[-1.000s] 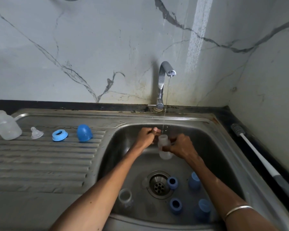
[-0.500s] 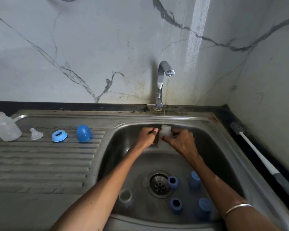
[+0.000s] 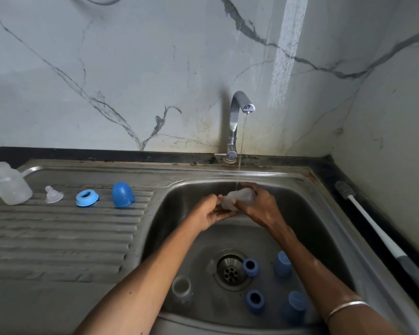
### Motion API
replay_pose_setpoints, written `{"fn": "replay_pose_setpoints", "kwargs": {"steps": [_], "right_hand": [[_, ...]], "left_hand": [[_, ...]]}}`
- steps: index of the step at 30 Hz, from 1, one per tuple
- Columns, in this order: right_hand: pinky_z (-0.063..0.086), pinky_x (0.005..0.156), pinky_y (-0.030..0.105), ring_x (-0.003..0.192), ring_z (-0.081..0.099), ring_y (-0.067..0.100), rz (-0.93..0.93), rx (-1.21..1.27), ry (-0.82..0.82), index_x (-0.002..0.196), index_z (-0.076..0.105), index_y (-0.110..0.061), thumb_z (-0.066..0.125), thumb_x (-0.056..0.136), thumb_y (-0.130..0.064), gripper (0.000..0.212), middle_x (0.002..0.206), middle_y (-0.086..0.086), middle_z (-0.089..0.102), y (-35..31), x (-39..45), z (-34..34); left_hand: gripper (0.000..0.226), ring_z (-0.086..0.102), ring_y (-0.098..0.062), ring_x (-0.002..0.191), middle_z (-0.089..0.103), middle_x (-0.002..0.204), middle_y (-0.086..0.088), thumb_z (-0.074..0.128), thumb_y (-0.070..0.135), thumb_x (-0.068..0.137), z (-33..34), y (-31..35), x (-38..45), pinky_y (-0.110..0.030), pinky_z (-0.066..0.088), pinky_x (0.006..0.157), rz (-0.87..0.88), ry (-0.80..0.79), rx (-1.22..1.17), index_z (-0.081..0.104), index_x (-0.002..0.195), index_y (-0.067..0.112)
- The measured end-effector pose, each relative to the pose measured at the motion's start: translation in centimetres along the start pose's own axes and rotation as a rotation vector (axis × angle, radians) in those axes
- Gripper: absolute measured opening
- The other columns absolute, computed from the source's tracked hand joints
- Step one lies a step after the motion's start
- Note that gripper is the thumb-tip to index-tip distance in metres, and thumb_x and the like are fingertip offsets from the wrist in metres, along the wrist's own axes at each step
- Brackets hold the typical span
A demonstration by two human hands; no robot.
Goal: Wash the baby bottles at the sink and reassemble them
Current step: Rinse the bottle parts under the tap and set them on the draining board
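A clear baby bottle lies tilted on its side under the thin stream from the tap. My right hand grips its body from the right. My left hand holds the bottle's mouth end, fingers curled under it. On the sink floor lie another clear bottle, two blue rings and two blue caps. On the drainboard stand a clear bottle, a clear teat, a blue ring and a blue cap.
A bottle brush with a white handle lies on the dark counter at the right of the steel sink. The drain sits in the middle of the basin. Marble-look walls close in behind and at right.
The bottle went from upright to tipped sideways under the stream, mouth toward my left hand. Both hands stayed under the tap, shifting slightly.
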State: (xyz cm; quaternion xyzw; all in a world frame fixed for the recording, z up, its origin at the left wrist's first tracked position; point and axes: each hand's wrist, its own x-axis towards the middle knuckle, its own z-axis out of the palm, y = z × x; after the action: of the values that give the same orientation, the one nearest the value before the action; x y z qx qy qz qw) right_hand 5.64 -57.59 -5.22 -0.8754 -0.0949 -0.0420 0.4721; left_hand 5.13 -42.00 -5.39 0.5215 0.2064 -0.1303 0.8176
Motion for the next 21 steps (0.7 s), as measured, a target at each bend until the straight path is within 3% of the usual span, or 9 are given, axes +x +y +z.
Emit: {"fn": "replay_pose_setpoints", "kwargs": {"steps": [4,8,11,14,18,21], "right_hand": [[0.049,0.075,0.020,0.110,0.055,0.017,-0.012,0.030,0.047,0.130,0.048,-0.023,0.083,0.074,-0.025,0.066,0.128,0.006,0.054,-0.1,0.1,0.0],[0.051,0.078,0.018,0.108,0.059,0.015,-0.037,0.066,0.091,0.130,0.048,-0.019,0.086,0.070,-0.023,0.071,0.128,0.005,0.059,-0.2,0.3,0.4],[0.053,0.081,0.021,0.108,0.061,0.016,-0.047,0.093,0.108,0.132,0.045,-0.018,0.087,0.069,-0.020,0.075,0.128,0.006,0.060,-0.5,0.3,0.6],[0.054,0.084,0.024,0.108,0.062,0.018,-0.052,0.090,0.120,0.129,0.047,-0.018,0.086,0.070,-0.018,0.071,0.126,0.007,0.061,-0.4,0.2,0.6],[0.051,0.081,0.017,0.112,0.061,0.018,-0.083,0.110,0.154,0.130,0.052,-0.018,0.084,0.073,-0.019,0.065,0.126,0.006,0.062,-0.1,0.3,0.5],[0.047,0.077,0.015,0.117,0.058,0.020,-0.086,0.134,0.179,0.133,0.051,-0.025,0.079,0.079,-0.025,0.061,0.131,0.006,0.059,-0.1,0.4,0.4]], "left_hand": [[0.023,0.063,-0.036,0.085,0.062,0.101,-0.029,0.032,0.000,0.104,0.3,-0.3,-0.4,-0.050,0.054,0.091,-0.041,0.005,-0.023,0.052,0.093,-0.002],[0.027,0.069,-0.040,0.092,0.064,0.115,-0.034,0.032,0.006,0.106,0.1,-0.4,-0.3,-0.043,0.061,0.070,-0.067,0.017,0.090,0.055,0.104,-0.008],[0.025,0.069,-0.029,0.084,0.070,0.099,-0.023,0.037,0.008,0.106,0.1,-0.5,-0.3,-0.039,0.060,0.076,-0.033,0.025,0.272,0.060,0.103,-0.002],[0.021,0.069,-0.023,0.085,0.071,0.094,-0.011,0.046,0.010,0.104,0.1,-0.7,0.0,-0.039,0.060,0.084,0.107,0.048,0.546,0.066,0.100,0.013],[0.026,0.070,-0.019,0.086,0.073,0.099,-0.009,0.046,0.008,0.105,0.6,-0.1,-0.2,-0.031,0.059,0.081,0.244,-0.054,0.427,0.067,0.117,0.016],[0.025,0.070,-0.019,0.088,0.071,0.107,-0.009,0.043,0.013,0.107,1.1,0.1,-0.6,-0.033,0.058,0.085,0.287,-0.113,0.317,0.061,0.123,0.019]]}}
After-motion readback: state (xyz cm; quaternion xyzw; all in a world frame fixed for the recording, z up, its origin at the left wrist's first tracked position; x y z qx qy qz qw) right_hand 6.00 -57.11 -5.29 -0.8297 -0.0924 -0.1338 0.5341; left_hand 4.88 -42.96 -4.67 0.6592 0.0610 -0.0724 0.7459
